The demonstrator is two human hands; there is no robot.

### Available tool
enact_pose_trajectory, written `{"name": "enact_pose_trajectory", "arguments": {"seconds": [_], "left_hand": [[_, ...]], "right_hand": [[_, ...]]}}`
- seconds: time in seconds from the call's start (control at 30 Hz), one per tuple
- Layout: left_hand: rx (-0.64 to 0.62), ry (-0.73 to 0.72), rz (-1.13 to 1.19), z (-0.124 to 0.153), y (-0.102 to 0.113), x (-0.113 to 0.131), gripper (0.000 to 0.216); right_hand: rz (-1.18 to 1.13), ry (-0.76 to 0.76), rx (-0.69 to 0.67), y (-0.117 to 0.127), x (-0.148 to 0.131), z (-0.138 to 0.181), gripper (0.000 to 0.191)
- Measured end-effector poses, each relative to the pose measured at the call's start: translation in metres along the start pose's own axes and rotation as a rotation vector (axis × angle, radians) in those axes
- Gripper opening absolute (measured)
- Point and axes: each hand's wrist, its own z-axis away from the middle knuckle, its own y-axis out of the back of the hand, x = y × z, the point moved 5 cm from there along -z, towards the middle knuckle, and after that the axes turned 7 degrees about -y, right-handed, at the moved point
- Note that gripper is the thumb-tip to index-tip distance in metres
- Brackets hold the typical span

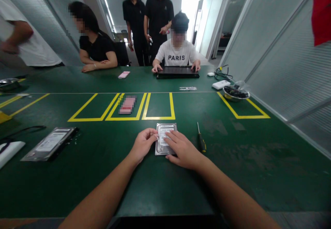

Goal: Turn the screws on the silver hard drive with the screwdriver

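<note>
- Drive (162, 146): lay flat on table (160, 187).
- Left hand (144, 144): pinched narrow at left edge; could not tell on what.
- Right hand (183, 149): spread on top.
- Apparently steadied for edge work; next, likely required firm pinning.

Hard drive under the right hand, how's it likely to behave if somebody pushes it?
The hard drive has a rigid-looking metal case, so it probably won't bend. It may feel heavy for its size, given that metal body. Lying flat on the table, it seems unlikely to roll or tip.
</note>
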Motion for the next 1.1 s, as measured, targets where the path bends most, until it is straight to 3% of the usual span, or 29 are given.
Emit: {"name": "enact_pose_trajectory", "arguments": {"seconds": [0.57, 0.87, 1.1], "left_hand": [[-0.001, -0.088, -0.189, 0.000, 0.002, -0.006, 0.018], [0.028, -0.230, -0.349, 0.006, 0.003, 0.021, 0.015], [-0.033, -0.131, -0.432, 0.005, 0.003, 0.024, 0.016]], "right_hand": [[0.005, 0.009, 0.020, 0.000, -0.002, 0.002, 0.065], [0.030, 0.004, 0.003, -0.001, -0.002, 0.001, 0.068], [0.025, 0.007, 0.009, -0.003, -0.001, 0.002, 0.067]]}}
